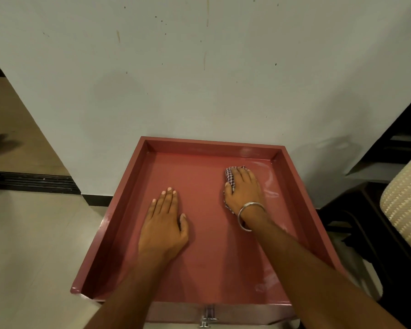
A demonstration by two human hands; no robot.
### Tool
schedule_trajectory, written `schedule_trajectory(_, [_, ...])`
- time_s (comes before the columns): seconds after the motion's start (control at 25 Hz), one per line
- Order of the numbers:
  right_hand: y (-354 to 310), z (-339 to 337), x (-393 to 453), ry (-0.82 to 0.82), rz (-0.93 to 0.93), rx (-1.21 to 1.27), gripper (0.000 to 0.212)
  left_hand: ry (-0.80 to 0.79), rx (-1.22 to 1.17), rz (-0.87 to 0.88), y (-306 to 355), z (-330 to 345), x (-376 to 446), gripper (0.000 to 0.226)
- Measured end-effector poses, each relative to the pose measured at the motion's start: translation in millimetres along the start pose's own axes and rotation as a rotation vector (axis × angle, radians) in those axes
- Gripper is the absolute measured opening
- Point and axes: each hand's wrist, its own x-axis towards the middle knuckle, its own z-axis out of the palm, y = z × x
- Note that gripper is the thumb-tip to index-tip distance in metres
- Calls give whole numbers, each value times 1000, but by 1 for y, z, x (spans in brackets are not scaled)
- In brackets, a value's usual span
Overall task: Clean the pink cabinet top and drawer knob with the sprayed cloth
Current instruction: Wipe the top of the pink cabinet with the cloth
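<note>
The pink cabinet top is a shallow tray with raised rims, standing against the white wall. My right hand presses a checked cloth flat onto the far right part of the top; wet streaks shine just right of it. A metal bangle sits on that wrist. My left hand lies flat, palm down, on the left middle of the top and holds nothing. The metal drawer knob shows at the bottom edge, below the front rim, between my forearms.
The white wall rises directly behind the cabinet. Pale floor tiles spread to the left, with a dark doorway threshold beyond. A cream woven seat on a dark frame stands close on the right.
</note>
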Motion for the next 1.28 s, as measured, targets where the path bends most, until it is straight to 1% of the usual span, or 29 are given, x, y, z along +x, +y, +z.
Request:
schedule_trajectory(0.12, [7, -6, -19, -10, -43, 32, 55, -4, -20, 11, 0, -1, -8, 65])
schedule_trajectory(0.28, [23, -18, -36, 22, 66, 19, 56, -6, -12, 3, 3, -5, -21, 69])
schedule_trajectory(0.4, [9, -15, -48, 30, 95, 15, 57, 8, 4, -6, 5, -4, -21, 71])
schedule_trajectory(0.52, [-2, -11, -63, 6, 41, 36, 57, 12, -6, -3, 5, -4, -23, 70])
schedule_trajectory(0.64, [12, -19, -73, -19, 8, 21, 57, -8, -10, 5, 5, -5, -30, 71])
schedule_trajectory(0.76, [23, -26, -79, 3, 87, 25, 57, -12, -3, 6, 5, -5, -32, 71])
schedule_trajectory(0.84, [16, -26, -86, 34, 142, 12, 57, -9, 3, 1, 8, -5, -35, 71])
schedule_trajectory(0.92, [2, -23, -97, 39, 118, 4, 58, -10, -9, -6, 9, -6, -38, 71])
schedule_trajectory(1.0, [-4, -21, -108, 12, 43, 15, 58, -15, -13, -8, 11, -6, -42, 72])
schedule_trajectory(1.12, [8, -26, -117, -12, -3, 26, 57, -15, -18, 1, 13, -7, -50, 71])
schedule_trajectory(1.28, [21, -32, -130, 31, 99, 18, 58, -19, -5, 6, 13, -7, -56, 71])
